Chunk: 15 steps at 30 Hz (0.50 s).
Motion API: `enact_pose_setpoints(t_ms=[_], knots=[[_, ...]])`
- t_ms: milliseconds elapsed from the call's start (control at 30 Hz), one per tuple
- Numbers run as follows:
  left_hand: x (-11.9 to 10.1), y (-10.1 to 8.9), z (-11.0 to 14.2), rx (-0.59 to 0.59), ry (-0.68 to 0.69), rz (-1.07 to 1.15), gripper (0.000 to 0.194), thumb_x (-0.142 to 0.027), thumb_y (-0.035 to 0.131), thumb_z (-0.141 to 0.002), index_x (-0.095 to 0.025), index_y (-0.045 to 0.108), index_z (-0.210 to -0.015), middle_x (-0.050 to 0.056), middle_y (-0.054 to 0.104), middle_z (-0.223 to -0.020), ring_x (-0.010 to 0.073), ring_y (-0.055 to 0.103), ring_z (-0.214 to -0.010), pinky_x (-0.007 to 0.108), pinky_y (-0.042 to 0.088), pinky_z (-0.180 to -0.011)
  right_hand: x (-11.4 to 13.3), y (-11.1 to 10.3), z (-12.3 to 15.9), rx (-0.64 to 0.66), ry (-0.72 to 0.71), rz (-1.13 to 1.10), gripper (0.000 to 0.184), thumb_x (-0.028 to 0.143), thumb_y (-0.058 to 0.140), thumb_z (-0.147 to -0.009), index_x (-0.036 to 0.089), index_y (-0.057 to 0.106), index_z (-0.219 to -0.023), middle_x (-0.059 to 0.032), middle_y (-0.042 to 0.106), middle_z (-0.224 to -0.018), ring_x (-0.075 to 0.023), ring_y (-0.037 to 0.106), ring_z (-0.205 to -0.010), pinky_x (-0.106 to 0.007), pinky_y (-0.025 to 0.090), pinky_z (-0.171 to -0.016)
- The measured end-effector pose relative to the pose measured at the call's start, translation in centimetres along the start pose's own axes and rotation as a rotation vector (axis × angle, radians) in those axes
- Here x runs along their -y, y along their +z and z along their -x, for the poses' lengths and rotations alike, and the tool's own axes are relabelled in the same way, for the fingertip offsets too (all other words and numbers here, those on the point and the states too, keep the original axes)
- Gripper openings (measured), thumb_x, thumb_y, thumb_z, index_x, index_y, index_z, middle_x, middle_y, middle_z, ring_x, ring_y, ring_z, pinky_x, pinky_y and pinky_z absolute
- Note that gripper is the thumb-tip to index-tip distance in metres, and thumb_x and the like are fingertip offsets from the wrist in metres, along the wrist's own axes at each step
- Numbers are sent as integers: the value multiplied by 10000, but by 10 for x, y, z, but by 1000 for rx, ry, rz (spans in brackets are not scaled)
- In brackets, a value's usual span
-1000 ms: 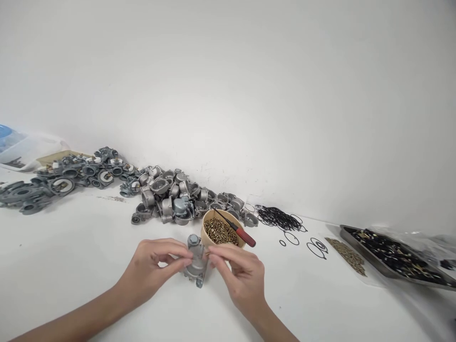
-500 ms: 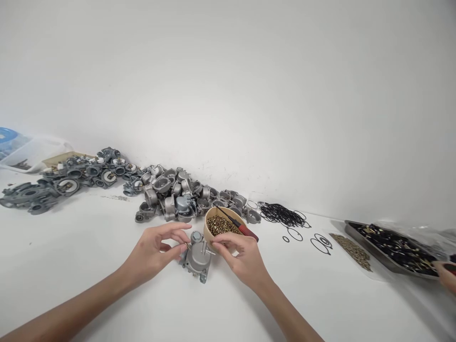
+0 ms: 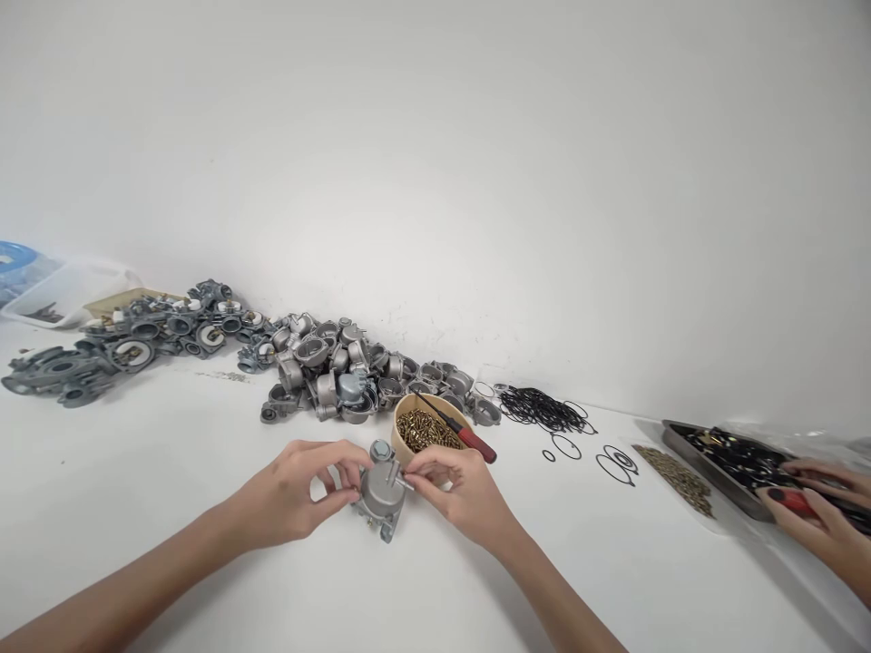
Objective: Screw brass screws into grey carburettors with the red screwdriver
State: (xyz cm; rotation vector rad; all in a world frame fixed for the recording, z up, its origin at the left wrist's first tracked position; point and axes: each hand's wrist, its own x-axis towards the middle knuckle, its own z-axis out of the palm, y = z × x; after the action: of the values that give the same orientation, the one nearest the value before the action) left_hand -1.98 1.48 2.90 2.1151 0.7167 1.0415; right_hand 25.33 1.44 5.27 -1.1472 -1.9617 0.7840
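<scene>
A small grey metal carburetor body (image 3: 381,494) stands on the white table between my hands. My left hand (image 3: 299,494) grips its left side with curled fingers. My right hand (image 3: 459,494) pinches a small screw at the part's right side. Just behind sits a tan bowl (image 3: 401,444) full of brass screws (image 3: 422,429), with a red-handled screwdriver (image 3: 469,440) lying across its rim.
A heap of grey metal castings (image 3: 340,367) lies along the wall, with another heap (image 3: 122,336) at the far left. Black O-rings (image 3: 544,413) and loose brass screws (image 3: 677,481) lie to the right. Another person's hands (image 3: 817,517) hold a red tool at a dark tray (image 3: 708,458).
My hands have closed back on the metal part and turned it a little. Another person's hands have come into view at the right by the tray.
</scene>
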Motion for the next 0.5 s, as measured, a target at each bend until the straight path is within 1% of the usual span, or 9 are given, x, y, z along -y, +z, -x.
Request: enact_pose_setpoints(t_ms=[67, 167, 333, 500], knots=[[2, 0, 0, 16, 12, -43, 221, -215, 618, -992, -285, 693, -1187, 26, 776, -1030, 173, 713, -847, 266, 592, -734, 2, -2, 0, 18, -3, -2, 107, 275, 738, -871, 182, 751, -819, -36, 769, -740, -156, 717, -651, -240, 580, -601], [8, -2, 0, 28, 60, -57, 201, -202, 614, -1006, -271, 684, -1182, 25, 777, -1023, 174, 713, -841, 262, 584, -727, 4, -4, 0, 37, -14, 5, 119, 277, 725, -877, 184, 757, -811, -41, 771, -760, -155, 710, -653, -247, 582, -609], [15, -5, -1, 39, 205, -105, 190, -162, 608, -1030, -243, 669, -1191, 35, 763, -978, 164, 707, -804, 225, 554, -675, 6, -5, 2, 44, -41, 41, 122, 259, 699, -885, 190, 766, -810, -48, 769, -783, -154, 691, -660, -250, 559, -605], [17, -6, 0, 35, 316, -227, 155, -180, 581, -1065, -233, 649, -1194, 49, 750, -973, 171, 692, -766, 245, 527, -686, 4, -5, 2, 37, -64, 65, 103, 245, 701, -886, 198, 766, -821, -40, 764, -776, -156, 686, -663, -255, 547, -606]])
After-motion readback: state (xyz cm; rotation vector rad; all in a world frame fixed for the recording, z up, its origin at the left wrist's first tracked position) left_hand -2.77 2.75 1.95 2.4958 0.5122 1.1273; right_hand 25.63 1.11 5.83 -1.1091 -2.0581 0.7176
